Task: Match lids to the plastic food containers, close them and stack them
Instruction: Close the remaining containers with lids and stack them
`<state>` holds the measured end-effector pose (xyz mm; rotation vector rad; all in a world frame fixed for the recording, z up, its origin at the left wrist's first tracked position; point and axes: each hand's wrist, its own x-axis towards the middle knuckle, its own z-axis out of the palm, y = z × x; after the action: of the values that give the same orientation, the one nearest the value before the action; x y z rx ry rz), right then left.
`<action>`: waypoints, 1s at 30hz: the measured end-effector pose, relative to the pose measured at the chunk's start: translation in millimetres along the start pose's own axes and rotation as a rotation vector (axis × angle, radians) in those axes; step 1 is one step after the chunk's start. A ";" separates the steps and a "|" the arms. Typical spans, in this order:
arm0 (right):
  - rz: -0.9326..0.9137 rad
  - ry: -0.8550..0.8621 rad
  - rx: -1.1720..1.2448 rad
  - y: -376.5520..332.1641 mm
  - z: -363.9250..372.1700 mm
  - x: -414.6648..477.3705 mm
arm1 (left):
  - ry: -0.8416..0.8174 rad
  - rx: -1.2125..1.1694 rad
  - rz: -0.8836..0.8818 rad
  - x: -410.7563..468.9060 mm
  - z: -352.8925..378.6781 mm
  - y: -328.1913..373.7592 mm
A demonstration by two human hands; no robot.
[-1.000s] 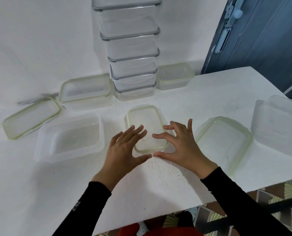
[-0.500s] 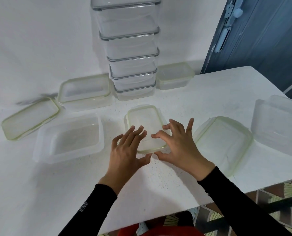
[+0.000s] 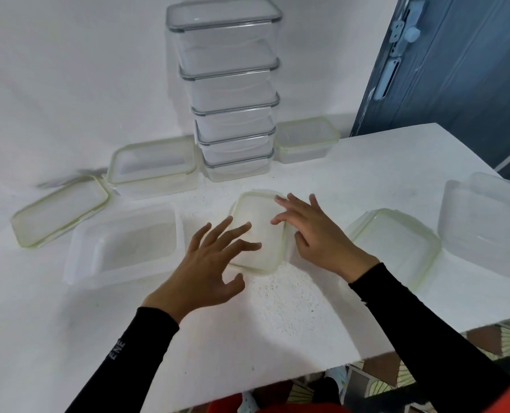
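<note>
A small container with a green-rimmed lid (image 3: 259, 222) sits in the middle of the white table (image 3: 277, 308). My left hand (image 3: 209, 263) hovers at its near left corner, fingers spread over the lid. My right hand (image 3: 316, 231) rests along its right side, fingertips on the lid. Neither hand grips anything. An open, lidless container (image 3: 125, 245) lies to the left. A loose green-rimmed lid (image 3: 60, 210) is at the far left, another larger lid (image 3: 396, 242) to the right. A tall stack of closed containers (image 3: 229, 93) stands at the back.
A closed container (image 3: 155, 165) sits left of the stack, a smaller closed one (image 3: 307, 138) to its right. An upturned clear container (image 3: 489, 222) lies at the right edge. A blue door (image 3: 456, 70) stands behind. The table's front edge is near my arms.
Both hands have slid forward along the small lidded container; my right hand moved to its far right side, my left hand spread over the near part of the lid.
</note>
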<state>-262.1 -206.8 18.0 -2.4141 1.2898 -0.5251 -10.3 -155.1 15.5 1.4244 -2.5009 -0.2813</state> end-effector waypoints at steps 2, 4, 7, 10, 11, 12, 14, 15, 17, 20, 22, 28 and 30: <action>0.021 0.001 0.003 1.0 3.2 -4.3 | 0.042 -0.007 -0.057 -1.7 -7.9 2.1; 0.019 0.077 -0.091 -3.7 7.8 -13.5 | 0.094 0.045 -0.146 1.2 -10.0 9.9; 0.038 0.131 -0.266 -14.1 17.7 -29.1 | 0.151 0.133 -0.221 11.4 -0.8 22.5; 0.036 0.206 -0.310 -16.0 28.7 -36.7 | 0.210 0.132 -0.169 12.9 15.9 23.7; 0.018 0.209 -0.304 -14.5 32.5 -36.8 | 0.208 0.155 -0.141 11.7 21.5 22.4; -0.007 0.198 -0.293 -12.9 37.0 -35.9 | 0.204 0.192 -0.105 10.0 27.3 21.0; -0.048 0.182 -0.241 -10.0 45.6 -32.2 | 0.207 0.240 -0.054 6.8 35.8 18.5; -0.056 0.188 -0.210 -9.0 48.7 -30.2 | 0.229 0.233 -0.052 6.7 38.5 17.4; -0.059 0.226 -0.191 -8.1 54.0 -28.1 | 0.286 0.195 -0.082 8.4 41.5 17.6; -0.072 0.298 -0.188 -8.9 60.2 -28.4 | 0.330 0.166 -0.112 9.6 44.4 21.9; -0.081 0.329 -0.201 -9.4 63.3 -28.4 | 0.334 0.174 -0.117 9.3 46.4 24.1; -0.079 0.346 -0.260 -9.2 65.9 -28.6 | 0.339 0.199 -0.148 10.0 49.1 28.3; -0.067 0.355 -0.281 -10.2 66.3 -27.9 | 0.350 0.212 -0.153 10.6 51.0 28.7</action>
<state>-237.6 -169.2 -39.2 -2.6878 1.5156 -0.8766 -54.6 -147.6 -23.5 1.5893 -2.1912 0.1981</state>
